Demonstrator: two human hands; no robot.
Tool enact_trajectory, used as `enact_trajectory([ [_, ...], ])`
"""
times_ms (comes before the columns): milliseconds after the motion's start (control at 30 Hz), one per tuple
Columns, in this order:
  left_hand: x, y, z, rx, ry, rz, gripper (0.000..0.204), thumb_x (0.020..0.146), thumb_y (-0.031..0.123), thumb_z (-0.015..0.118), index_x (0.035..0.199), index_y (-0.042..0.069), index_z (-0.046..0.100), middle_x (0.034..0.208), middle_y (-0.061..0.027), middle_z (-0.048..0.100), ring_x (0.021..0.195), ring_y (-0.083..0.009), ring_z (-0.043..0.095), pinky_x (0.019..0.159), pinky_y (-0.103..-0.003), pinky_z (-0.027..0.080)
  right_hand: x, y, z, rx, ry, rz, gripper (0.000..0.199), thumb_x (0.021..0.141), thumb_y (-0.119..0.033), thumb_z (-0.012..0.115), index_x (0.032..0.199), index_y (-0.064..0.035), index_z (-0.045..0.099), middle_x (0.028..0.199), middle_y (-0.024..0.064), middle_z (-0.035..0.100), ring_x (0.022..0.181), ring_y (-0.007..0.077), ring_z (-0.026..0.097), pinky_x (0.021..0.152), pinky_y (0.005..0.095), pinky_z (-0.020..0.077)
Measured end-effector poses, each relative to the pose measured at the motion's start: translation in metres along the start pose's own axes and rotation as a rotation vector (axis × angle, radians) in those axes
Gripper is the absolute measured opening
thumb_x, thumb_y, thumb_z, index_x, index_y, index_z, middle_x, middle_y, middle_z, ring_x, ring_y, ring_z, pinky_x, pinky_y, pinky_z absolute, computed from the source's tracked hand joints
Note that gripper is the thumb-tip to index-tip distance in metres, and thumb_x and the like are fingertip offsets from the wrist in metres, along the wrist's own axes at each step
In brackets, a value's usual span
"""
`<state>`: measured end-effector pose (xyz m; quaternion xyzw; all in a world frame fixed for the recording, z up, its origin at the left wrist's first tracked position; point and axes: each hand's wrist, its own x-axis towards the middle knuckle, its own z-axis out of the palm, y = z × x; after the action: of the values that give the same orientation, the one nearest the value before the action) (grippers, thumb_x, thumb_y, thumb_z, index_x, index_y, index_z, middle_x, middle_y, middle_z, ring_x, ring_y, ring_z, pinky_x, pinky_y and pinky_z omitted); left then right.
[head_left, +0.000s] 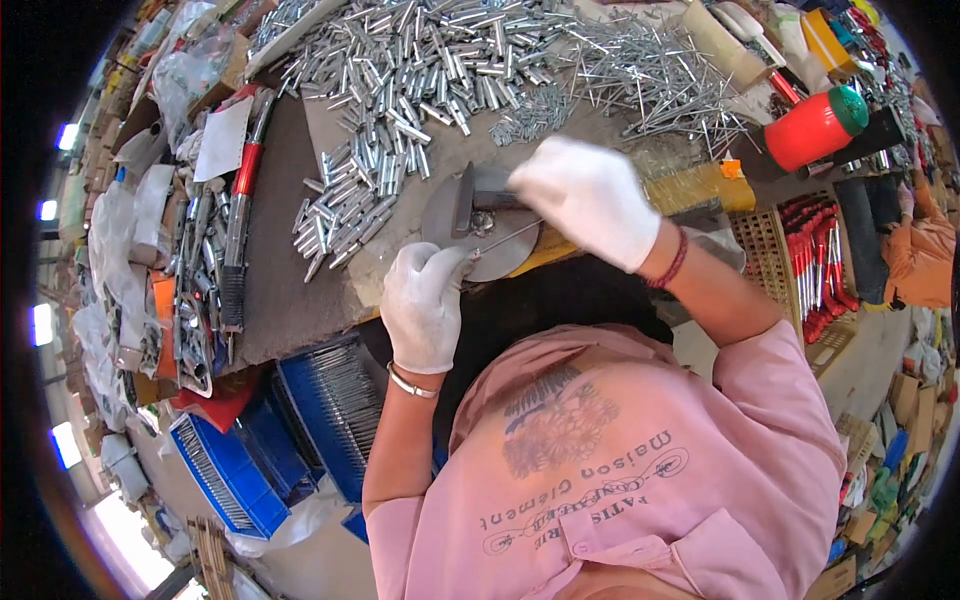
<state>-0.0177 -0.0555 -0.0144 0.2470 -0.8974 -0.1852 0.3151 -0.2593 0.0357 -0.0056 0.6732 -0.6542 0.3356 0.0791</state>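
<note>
My left hand [418, 308], in a white glove, is closed at the fingertips on one end of a thin metal rod [512, 237]. The rod slants up to the right over a round grey metal plate [500, 262] on the bench. My right hand [588, 200], also gloved and slightly blurred, is closed round the handle of a hammer [463, 200]. Its dark head is over the plate, just above the left fingertips. Beyond the plate lie a heap of short metal tubes [400, 95], a small pile of tiny metal pieces [535, 113] and a pile of thin metal pins [640, 70].
A red jar with a green lid [815, 130] lies on the bench at right. Below it, a basket [765, 250] holds red-handled tools [822, 255]. Blue bins [330, 400] with metal rods stand lower left. A long red-and-black tool [243, 200] lies left. Another person's orange clothing [920, 260] shows far right.
</note>
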Motion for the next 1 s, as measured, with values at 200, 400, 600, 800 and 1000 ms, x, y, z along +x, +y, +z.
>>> enact_trajectory([
  [200,0.002,0.001,0.0,0.009,0.011,0.02,0.016,0.081,0.009,0.082,0.095,0.013,0.075,0.091,-0.0093,0.064,0.082,-0.0321,0.065,0.07,-0.041,0.053,0.009,0.073,-0.016,-0.408,-0.182,0.285,0.011,0.093,-0.022,0.069,0.097,-0.0154,0.076,0.095,0.0059,0.068,0.088,0.0298,0.071,0.075,0.0396,0.0579],
  [400,0.002,-0.001,0.002,-0.033,0.042,0.031,0.018,0.079,0.008,0.082,0.095,0.014,0.075,0.089,-0.0087,0.064,0.081,-0.0315,0.065,0.069,-0.041,0.053,0.024,0.07,0.0,-0.397,-0.361,0.416,0.01,0.091,-0.021,0.069,0.093,-0.0138,0.075,0.094,0.0064,0.067,0.088,0.0299,0.071,0.075,0.0407,0.0576],
  [600,0.003,0.0,0.002,-0.034,0.042,0.036,0.016,0.081,0.008,0.081,0.094,0.015,0.074,0.088,-0.0079,0.063,0.081,-0.031,0.065,0.069,-0.042,0.053,0.014,0.091,0.0,-0.239,-0.168,0.358,0.013,0.094,-0.021,0.066,0.096,-0.0109,0.075,0.098,0.0101,0.07,0.094,0.0332,0.07,0.082,0.0423,0.0573],
  [800,-0.001,-0.002,0.003,0.002,0.03,0.022,0.015,0.083,0.01,0.079,0.096,0.016,0.074,0.091,-0.0073,0.063,0.084,-0.0307,0.065,0.071,-0.041,0.053,0.006,0.108,0.001,-0.17,-0.164,0.289,0.017,0.095,-0.018,0.064,0.103,-0.0091,0.076,0.103,0.0108,0.071,0.101,0.0323,0.07,0.089,0.041,0.0565],
  [1000,0.0,-0.001,0.003,0.013,0.018,0.018,0.015,0.083,0.011,0.079,0.096,0.016,0.074,0.091,-0.0073,0.063,0.085,-0.0308,0.065,0.072,-0.041,0.053,0.01,0.097,-0.005,-0.187,-0.258,0.289,0.017,0.095,-0.016,0.063,0.104,-0.0093,0.077,0.106,0.0111,0.071,0.102,0.0321,0.07,0.09,0.0402,0.0565],
])
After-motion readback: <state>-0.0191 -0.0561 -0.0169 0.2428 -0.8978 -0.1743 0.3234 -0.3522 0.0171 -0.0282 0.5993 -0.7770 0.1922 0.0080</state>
